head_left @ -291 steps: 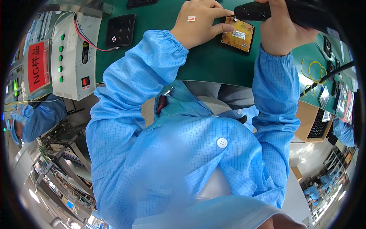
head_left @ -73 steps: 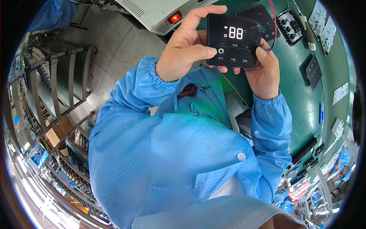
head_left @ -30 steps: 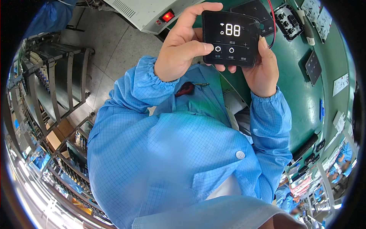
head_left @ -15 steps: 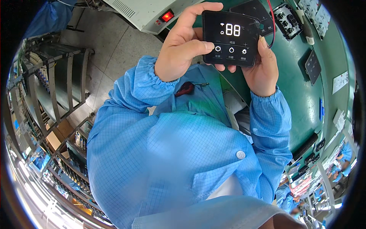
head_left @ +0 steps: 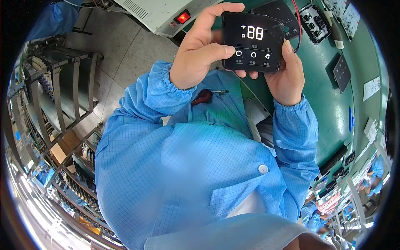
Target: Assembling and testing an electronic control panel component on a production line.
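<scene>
Between my two hands is a black touch control panel (head_left: 260,43), its glass face turned up and its display and icons lit white. My left hand (head_left: 200,50) grips its left side, the thumb lying at the lower left edge beside an icon and the index finger stretched along the top corner. Closed round the right edge, my right hand (head_left: 289,68) has its thumb on the side and its other fingers underneath, where they are mostly hidden. A red and black cable (head_left: 298,25) runs close to the panel's right side.
Behind lies another black panel (head_left: 273,14) on the green table (head_left: 321,121), next to an opened black housing (head_left: 315,25). A further dark panel (head_left: 341,74) and a blue pen (head_left: 351,118) lie at right. A pale metal box (head_left: 162,12) with a red lit switch stands far left; racks (head_left: 62,91) line the left.
Almost nothing differs. The panel and both hands have shifted very slightly to the right, with the same hold.
</scene>
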A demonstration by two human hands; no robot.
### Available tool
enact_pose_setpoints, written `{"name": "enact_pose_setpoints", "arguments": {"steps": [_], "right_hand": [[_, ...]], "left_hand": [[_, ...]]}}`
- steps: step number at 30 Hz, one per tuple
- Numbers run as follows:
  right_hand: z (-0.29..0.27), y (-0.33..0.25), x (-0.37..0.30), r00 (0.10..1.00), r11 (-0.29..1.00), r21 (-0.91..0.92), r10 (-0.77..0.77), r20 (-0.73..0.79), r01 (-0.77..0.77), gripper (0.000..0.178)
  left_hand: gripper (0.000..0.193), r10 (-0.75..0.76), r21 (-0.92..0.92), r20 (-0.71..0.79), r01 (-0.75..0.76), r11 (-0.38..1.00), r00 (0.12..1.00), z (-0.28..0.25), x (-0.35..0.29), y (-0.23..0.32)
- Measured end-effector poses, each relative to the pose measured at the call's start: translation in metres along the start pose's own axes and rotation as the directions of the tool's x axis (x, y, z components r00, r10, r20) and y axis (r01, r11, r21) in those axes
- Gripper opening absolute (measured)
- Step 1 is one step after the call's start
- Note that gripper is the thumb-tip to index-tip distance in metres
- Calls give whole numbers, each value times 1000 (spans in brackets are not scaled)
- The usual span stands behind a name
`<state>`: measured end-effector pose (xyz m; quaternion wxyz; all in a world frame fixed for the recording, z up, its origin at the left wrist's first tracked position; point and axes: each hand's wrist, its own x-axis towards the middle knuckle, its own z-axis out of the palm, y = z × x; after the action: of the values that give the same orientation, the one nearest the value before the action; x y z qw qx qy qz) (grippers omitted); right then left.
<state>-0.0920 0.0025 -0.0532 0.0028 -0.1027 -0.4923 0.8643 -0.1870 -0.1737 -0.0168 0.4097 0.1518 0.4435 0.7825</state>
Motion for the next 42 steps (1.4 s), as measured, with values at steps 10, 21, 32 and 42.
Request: {"name": "enact_pose_setpoints", "arguments": {"steps": [10, 21, 32, 42], "right_hand": [[0, 2, 1, 1000, 1000, -10, -13, -6, 13, 47], [0, 1, 0, 1000, 1000, -17, 0, -27, -1, 46], [1, 0, -1, 997, 1000, -10, 13, -74, -14, 47], [1, 0, 1, 1000, 999, -33, 3, -8, -4, 47]], "left_hand": [[65, -16, 6, 0, 16, 1000, 1000, 1, 0, 2], [66, -26, -17, 7, 26, 1000, 1000, 0, 0, 1], [65, -4, -30, 5, 4, 1000, 1000, -1, 0, -1], [65, -19, 5, -10, 19, 1000, 1000, 0, 1, 0]]}}
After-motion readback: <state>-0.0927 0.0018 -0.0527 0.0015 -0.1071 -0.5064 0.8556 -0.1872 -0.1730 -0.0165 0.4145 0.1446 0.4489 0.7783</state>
